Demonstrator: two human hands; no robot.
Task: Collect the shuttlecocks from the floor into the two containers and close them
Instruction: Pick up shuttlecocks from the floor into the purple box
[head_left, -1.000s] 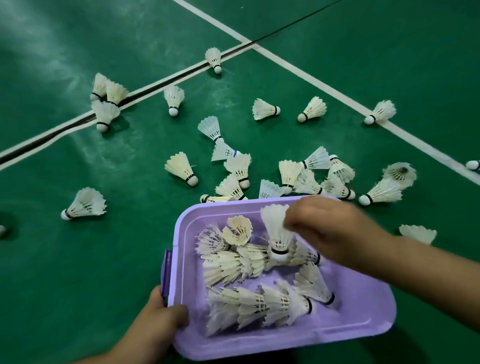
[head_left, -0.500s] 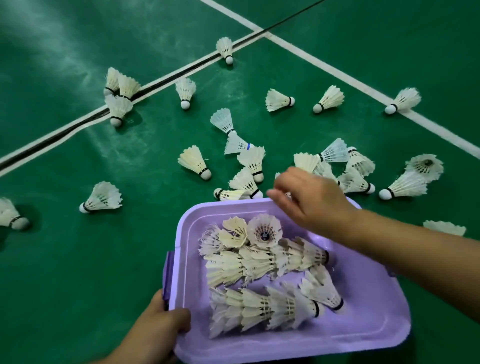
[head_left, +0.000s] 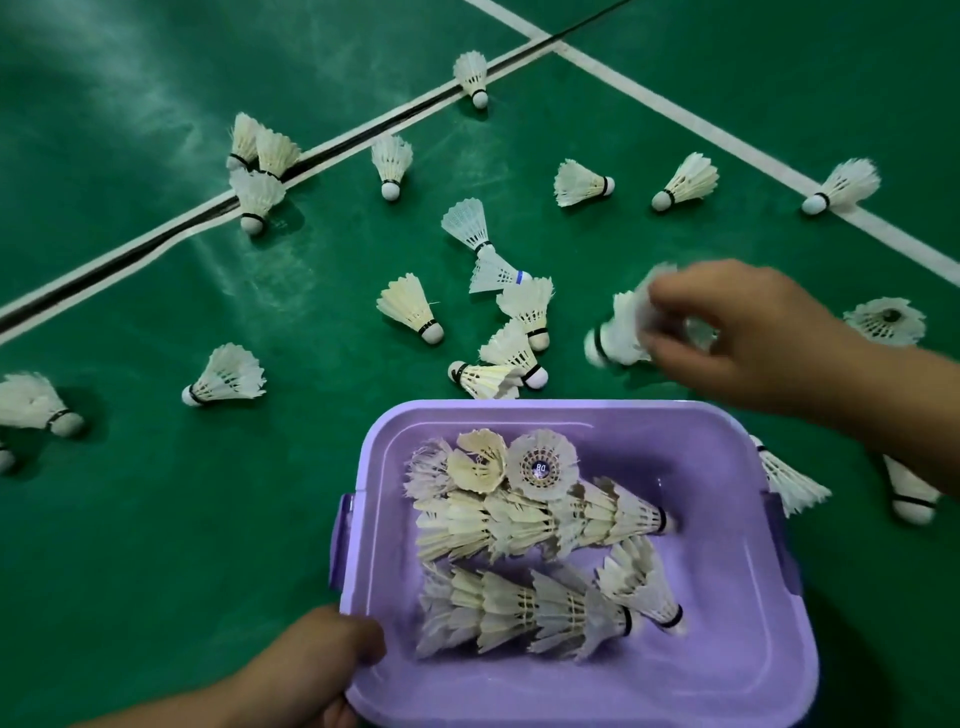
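The step in hand looks like gathering: the right hand (head_left: 748, 332) reaches out over the green court floor (head_left: 130, 519) beyond the box, its fingers curled round a blurred white feather shuttlecock (head_left: 621, 332) that lies or hangs just past the far rim; whether it is already off the floor I cannot tell. The next move, I judge, calls for carrying that one back over the rim and dropping it among the stacked rows of shuttlecocks (head_left: 530, 561) already inside. The left hand (head_left: 311, 660) grips the near left corner of the open lilac plastic container (head_left: 727, 675), thumb over its rim, steadying it; the right forearm crosses above the box's far right corner. Many loose shuttlecocks (head_left: 410, 306) lie scattered well apart across the court; no lid and no second container are in view; closing is not yet near.
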